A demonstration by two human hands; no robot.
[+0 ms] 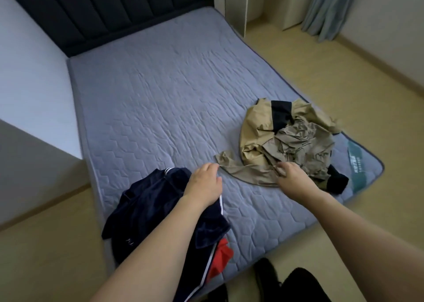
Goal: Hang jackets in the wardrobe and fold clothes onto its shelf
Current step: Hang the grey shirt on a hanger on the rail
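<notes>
A crumpled heap of tan and olive clothes [289, 138] with a dark panel lies on the near right part of the grey mattress [160, 90]. One olive sleeve [243, 166] stretches out to the left from the heap. My right hand [292, 175] pinches this olive garment at the base of the sleeve. My left hand [205, 183] reaches over the mattress with fingers curled down at the sleeve's end; whether it holds the cloth is hidden. A dark navy garment [151, 205] with white stripes lies under my left forearm at the near left corner, with a red piece [221, 260] below it.
A dark padded headboard [103, 10] stands at the far end of the bed. White furniture [231, 0] and a blue-grey curtain [328, 7] are at the far right. Wooden floor [344, 76] surrounds the bed. Dark shoes [266, 276] show at the bottom edge.
</notes>
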